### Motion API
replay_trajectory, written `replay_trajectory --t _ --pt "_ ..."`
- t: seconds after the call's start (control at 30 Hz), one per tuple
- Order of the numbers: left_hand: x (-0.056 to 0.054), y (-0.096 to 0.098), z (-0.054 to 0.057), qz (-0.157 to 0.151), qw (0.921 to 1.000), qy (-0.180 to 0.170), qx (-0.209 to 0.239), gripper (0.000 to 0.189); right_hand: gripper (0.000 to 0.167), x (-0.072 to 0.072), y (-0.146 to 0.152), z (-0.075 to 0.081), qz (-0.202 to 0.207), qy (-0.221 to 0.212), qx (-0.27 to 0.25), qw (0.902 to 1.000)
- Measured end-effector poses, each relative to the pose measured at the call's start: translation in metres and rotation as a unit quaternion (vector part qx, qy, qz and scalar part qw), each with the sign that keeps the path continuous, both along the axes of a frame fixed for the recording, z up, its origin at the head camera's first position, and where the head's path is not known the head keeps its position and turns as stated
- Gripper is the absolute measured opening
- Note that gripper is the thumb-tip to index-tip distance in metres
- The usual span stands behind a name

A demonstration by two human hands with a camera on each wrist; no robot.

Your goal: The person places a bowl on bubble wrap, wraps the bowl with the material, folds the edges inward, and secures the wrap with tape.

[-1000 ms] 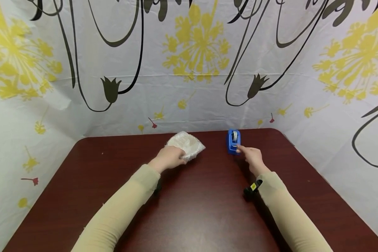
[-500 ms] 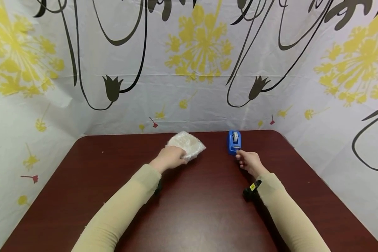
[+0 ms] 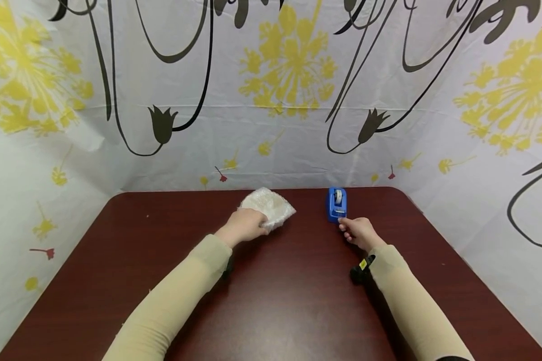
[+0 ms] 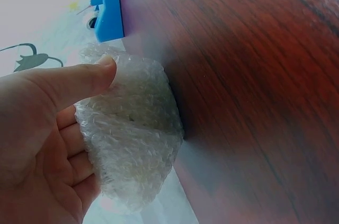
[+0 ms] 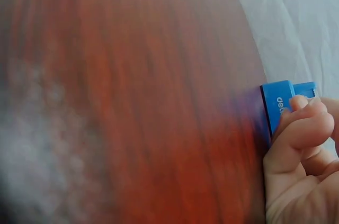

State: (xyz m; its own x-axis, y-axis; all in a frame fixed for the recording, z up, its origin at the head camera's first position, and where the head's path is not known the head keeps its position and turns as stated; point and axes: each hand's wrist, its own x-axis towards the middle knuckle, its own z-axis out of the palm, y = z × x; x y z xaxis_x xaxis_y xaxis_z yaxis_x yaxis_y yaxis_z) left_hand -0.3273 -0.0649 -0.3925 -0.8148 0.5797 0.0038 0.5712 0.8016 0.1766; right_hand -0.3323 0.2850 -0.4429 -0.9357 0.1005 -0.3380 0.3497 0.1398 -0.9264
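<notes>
A bundle of clear bubble wrap [image 3: 273, 205] lies near the table's far edge; what is inside is hidden. My left hand [image 3: 244, 225] grips its near left side, thumb on top and fingers curled beneath in the left wrist view. To the right stands a blue tape dispenser [image 3: 336, 204] with a white-cored roll in it. At its near, cutter end my right hand [image 3: 359, 233] pinches with thumb and forefinger, the other fingers curled. The clear tape between those fingertips hardly shows. In the right wrist view the fingers overlap the dispenser's blue side [image 5: 277, 102].
The dark red wooden table [image 3: 289, 301] has rounded far corners. Right behind it hangs a white curtain [image 3: 253, 125] with yellow and grey flower prints, which also runs along both sides. A black camera [image 3: 358, 273] sits under the right wrist.
My right thumb and forefinger have drawn slightly down from the dispenser's cutter toward me, and the other fingers now show curled. The left hand and the bubble wrap stay in place.
</notes>
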Motion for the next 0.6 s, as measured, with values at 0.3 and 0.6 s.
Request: replay_trajectory --t 0.3,0.6 --pt "-0.001 0.001 -0.001 0.004 1.0 -0.003 -0.008 0.026 0.032 0.004 0.001 0.0 0.02 0.002 0.006 0.9998" --pt "-0.002 0.001 -0.002 0.0 0.9999 -0.001 -0.01 0.027 0.04 -0.003 -0.026 0.043 0.14 0.038 0.084 0.9859"
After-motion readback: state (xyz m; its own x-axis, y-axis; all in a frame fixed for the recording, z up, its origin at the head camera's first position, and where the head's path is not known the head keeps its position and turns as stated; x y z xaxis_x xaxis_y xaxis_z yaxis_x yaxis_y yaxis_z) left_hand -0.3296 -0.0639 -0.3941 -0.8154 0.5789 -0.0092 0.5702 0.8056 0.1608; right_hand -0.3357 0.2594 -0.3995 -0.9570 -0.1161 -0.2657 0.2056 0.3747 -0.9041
